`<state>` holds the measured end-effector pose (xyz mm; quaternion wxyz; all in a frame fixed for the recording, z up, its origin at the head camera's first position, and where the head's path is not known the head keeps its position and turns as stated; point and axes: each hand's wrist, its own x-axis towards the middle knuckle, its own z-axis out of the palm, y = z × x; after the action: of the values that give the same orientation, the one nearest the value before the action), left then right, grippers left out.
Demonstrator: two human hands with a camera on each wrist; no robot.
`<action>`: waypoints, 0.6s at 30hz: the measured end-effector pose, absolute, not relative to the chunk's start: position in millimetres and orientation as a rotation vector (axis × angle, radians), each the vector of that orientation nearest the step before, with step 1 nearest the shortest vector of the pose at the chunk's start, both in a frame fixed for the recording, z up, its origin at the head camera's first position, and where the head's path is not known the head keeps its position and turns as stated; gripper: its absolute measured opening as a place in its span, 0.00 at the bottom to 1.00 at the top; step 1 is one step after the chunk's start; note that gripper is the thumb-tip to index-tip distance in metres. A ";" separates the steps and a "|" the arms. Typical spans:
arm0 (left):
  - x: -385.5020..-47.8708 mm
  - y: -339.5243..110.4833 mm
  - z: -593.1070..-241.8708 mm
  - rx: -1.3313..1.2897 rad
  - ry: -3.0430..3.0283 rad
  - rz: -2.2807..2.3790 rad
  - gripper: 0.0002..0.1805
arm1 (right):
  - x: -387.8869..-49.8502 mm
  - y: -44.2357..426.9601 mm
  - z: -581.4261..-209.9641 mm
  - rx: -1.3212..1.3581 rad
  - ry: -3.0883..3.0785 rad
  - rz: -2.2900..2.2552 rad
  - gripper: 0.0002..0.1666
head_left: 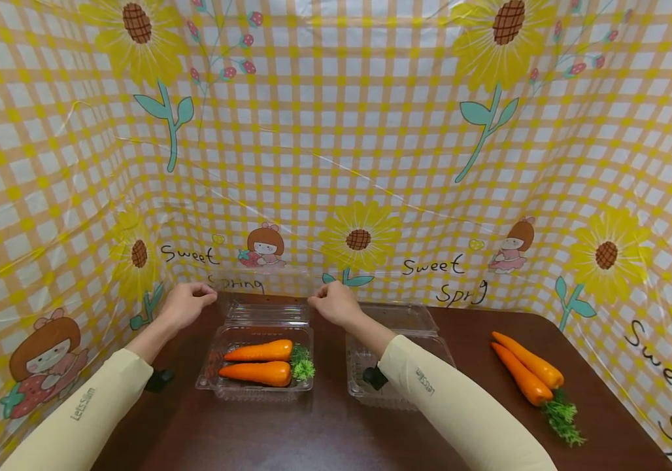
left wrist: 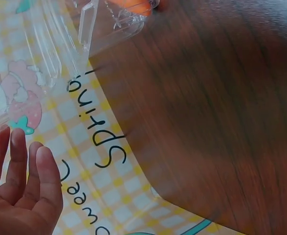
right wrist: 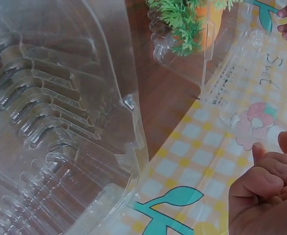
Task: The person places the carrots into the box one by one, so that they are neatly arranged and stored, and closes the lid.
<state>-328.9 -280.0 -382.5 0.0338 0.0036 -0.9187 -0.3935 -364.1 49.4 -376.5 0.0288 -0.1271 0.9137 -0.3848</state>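
A clear plastic clamshell box (head_left: 265, 394) holds two orange carrots (head_left: 256, 373) with green tops, lying side by side. Its see-through lid (head_left: 267, 314) stands raised at the back. At the lid's left edge my left hand (head_left: 187, 305) pinches the plastic; in the left wrist view its fingers (left wrist: 18, 161) are bent and the thumb is hidden. My right hand (head_left: 336, 303) pinches the lid's right edge, with curled fingers (right wrist: 265, 178) in the right wrist view. The lid's outline is faint against the patterned cloth.
A second clear clamshell box (head_left: 362, 394), lid tipped back, stands under my right forearm. Two more carrots (head_left: 524, 369) with leafy tops lie at the right of the dark wooden table (head_left: 324, 432). A checked, flower-printed cloth (head_left: 336, 144) rises behind and at both sides.
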 end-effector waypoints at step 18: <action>-286.4 -292.4 -398.3 -0.152 -2.833 -1.083 0.19 | -334.8 63.0 -376.8 -0.611 2.728 -1.074 0.14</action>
<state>-286.4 -292.4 -398.3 0.0524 -0.0499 -0.9316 -0.3561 -334.8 63.0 -376.8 0.0732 -0.2034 0.9085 -0.3577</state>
